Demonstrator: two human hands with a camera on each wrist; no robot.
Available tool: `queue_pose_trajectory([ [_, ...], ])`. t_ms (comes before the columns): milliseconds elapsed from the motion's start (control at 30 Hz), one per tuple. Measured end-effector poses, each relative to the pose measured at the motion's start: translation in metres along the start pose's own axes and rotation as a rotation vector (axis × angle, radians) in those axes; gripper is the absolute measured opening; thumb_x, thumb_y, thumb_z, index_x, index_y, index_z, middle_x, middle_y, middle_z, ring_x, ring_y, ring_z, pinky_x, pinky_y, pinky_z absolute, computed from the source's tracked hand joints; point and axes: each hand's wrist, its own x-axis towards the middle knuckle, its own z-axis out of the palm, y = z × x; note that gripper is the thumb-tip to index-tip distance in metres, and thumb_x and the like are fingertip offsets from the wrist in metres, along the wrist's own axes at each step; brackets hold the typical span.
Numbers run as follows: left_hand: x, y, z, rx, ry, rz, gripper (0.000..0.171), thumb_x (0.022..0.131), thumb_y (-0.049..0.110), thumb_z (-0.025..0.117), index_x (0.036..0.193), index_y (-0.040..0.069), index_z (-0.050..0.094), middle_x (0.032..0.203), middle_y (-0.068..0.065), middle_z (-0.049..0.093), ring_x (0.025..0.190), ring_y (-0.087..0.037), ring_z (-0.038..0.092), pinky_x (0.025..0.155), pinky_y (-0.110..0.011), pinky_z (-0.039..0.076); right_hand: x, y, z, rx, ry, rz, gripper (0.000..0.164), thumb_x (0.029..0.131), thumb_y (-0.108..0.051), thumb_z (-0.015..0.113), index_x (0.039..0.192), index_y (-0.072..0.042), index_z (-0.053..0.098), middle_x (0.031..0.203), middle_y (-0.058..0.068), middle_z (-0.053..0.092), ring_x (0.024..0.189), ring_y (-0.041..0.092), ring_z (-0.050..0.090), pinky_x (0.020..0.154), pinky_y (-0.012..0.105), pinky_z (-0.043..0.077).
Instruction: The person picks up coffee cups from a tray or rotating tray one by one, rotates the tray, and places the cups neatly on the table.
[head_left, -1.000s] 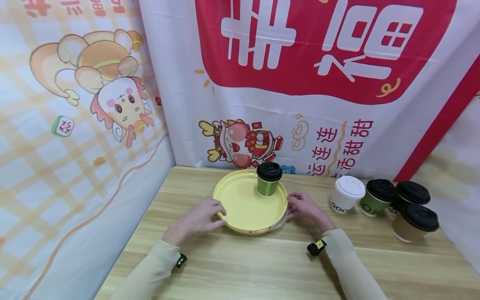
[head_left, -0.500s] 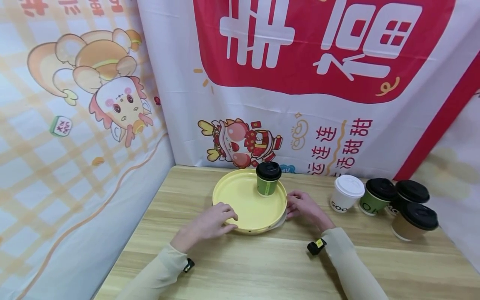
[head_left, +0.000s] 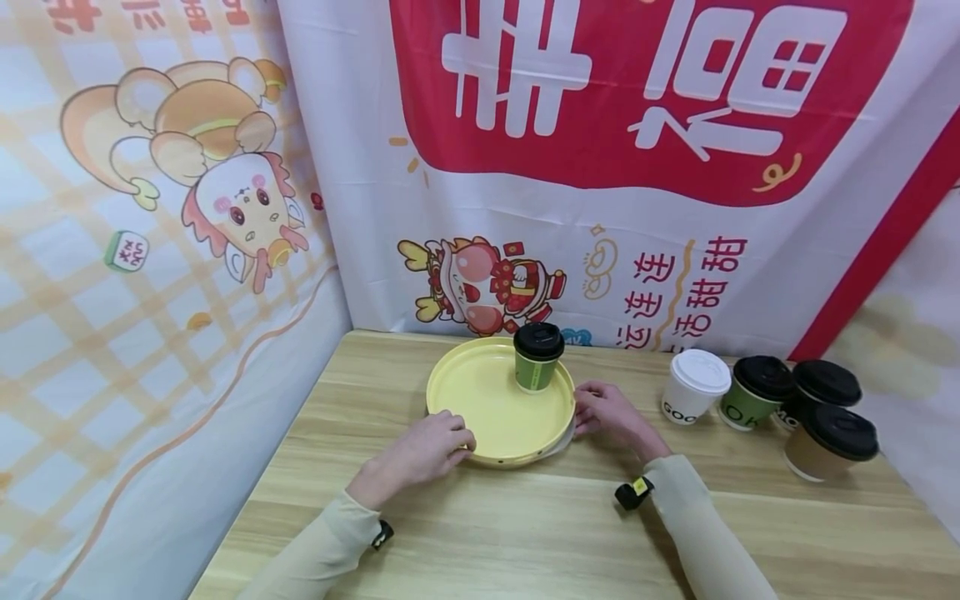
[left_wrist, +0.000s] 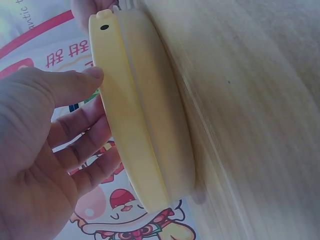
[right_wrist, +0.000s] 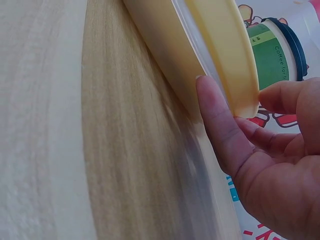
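Observation:
A round yellow tray [head_left: 495, 408] sits above a beige lower layer [right_wrist: 170, 55], with a gap between the two at the right. A green paper cup with black lid [head_left: 537, 358] stands upright toward the tray's back right. My left hand [head_left: 423, 454] pinches the tray's near-left rim; in the left wrist view the thumb [left_wrist: 75, 85] is outside it and the fingers reach behind. At the right edge, my right hand [head_left: 607, 417] holds the side, one digit against the lower layer and another by the upper rim. Some right fingertips are hidden.
Several lidded paper cups stand at the right: white [head_left: 696, 386], green [head_left: 754, 392], black [head_left: 823, 387] and brown [head_left: 830, 446]. A printed cloth [head_left: 360, 208] hangs behind the wooden table [head_left: 510, 533], and another sheet [head_left: 247, 400] borders its left side.
My left hand lifted off the tray's left rim, moved right along the near edge and pinched the rim there. The right hand, tray and cups look unmoved.

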Motion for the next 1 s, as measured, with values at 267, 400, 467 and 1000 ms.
queue_pose_trajectory([
  [267, -0.003, -0.002, 0.001, 0.001, 0.001, -0.01, 0.006, 0.084, 0.019, 0.067, 0.089, 0.022, 0.068, 0.084, 0.008, 0.059, 0.079, -0.011, 0.051, 0.071, -0.027, 0.044, 0.004, 0.006, 0.001, 0.007, 0.021, -0.015, 0.036, 0.095, -0.015, 0.047, 0.12, 0.011, 0.041, 0.085, 0.018, 0.061, 0.067, 0.022, 0.063, 0.069, 0.046, 0.055],
  [400, -0.005, -0.006, 0.0, 0.004, 0.017, -0.008, 0.006, 0.084, 0.019, 0.068, 0.088, 0.022, 0.068, 0.083, 0.009, 0.059, 0.078, -0.011, 0.051, 0.071, -0.027, 0.044, 0.005, 0.005, 0.002, 0.023, 0.022, 0.003, 0.034, 0.095, -0.014, 0.047, 0.119, 0.01, 0.042, 0.086, 0.017, 0.061, 0.067, 0.023, 0.063, 0.067, 0.044, 0.056],
  [467, -0.007, -0.007, 0.0, 0.006, 0.024, -0.005, 0.005, 0.083, 0.019, 0.068, 0.088, 0.022, 0.068, 0.082, 0.009, 0.058, 0.078, -0.01, 0.051, 0.07, -0.026, 0.044, 0.004, 0.005, 0.003, 0.019, 0.021, 0.005, 0.034, 0.095, -0.014, 0.047, 0.119, 0.01, 0.042, 0.086, 0.018, 0.061, 0.068, 0.023, 0.063, 0.068, 0.044, 0.056],
  [1000, -0.014, -0.014, -0.006, -0.028, 0.007, -0.029, 0.007, 0.084, 0.017, 0.068, 0.089, 0.021, 0.069, 0.085, 0.009, 0.059, 0.081, -0.009, 0.051, 0.072, -0.025, 0.045, 0.004, 0.004, 0.008, 0.045, 0.009, -0.009, 0.035, 0.095, -0.012, 0.047, 0.12, 0.011, 0.039, 0.089, 0.02, 0.061, 0.07, 0.023, 0.064, 0.069, 0.044, 0.055],
])
